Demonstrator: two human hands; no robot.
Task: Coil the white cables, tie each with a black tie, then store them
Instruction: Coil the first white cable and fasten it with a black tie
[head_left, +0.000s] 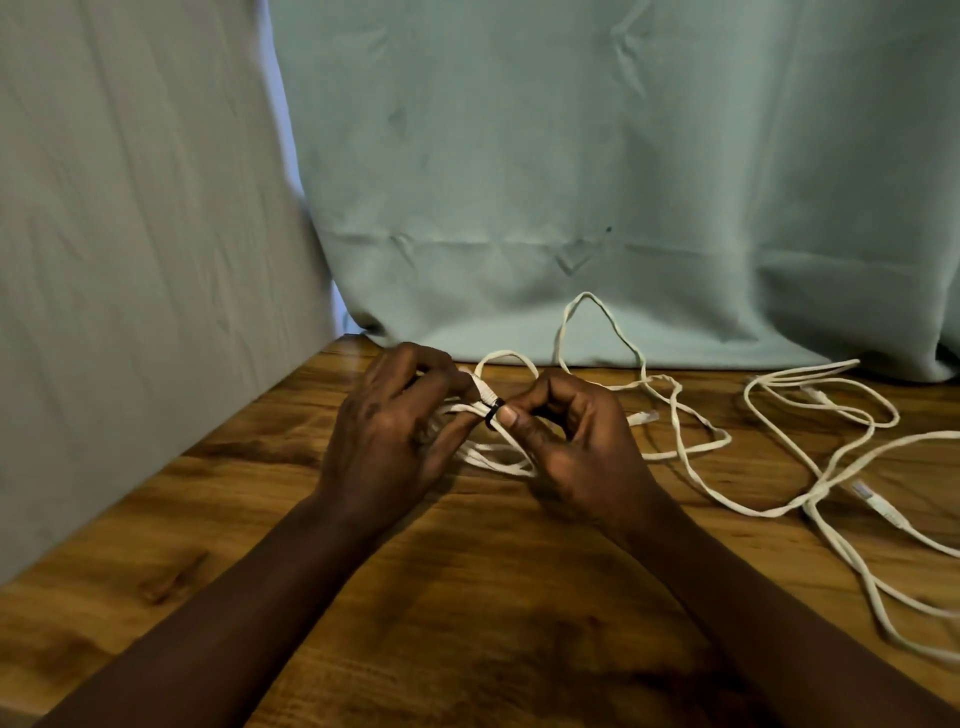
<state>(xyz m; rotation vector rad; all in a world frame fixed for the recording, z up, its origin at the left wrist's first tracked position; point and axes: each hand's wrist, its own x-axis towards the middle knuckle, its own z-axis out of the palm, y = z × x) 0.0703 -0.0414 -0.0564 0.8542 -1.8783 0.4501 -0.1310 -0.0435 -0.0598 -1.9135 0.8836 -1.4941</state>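
Wooden surface (467, 597) fills the lower frame. Two hands, left (395, 441) and right (576, 441), pinch one black tie (493, 411) around a white cable (498, 457) at centre. Another loose cable (831, 467) sprawls right.

Two hands are seen over one wooden bench (467, 597): a left hand (387, 441) and a right hand (576, 447), and between their fingers (511, 415) one black tie (493, 408) is counted, wrapped around one gathered bundle of white cable (493, 457). Loose white cable (779, 452) is spread across the right of the bench in many loops, but how many separate cables are there cannot be told; three plug ends are counted, at (644, 415), (823, 397) and (878, 501). Two cloth backdrops are counted, one pale grey sheet (130, 234) and one green sheet (623, 156).
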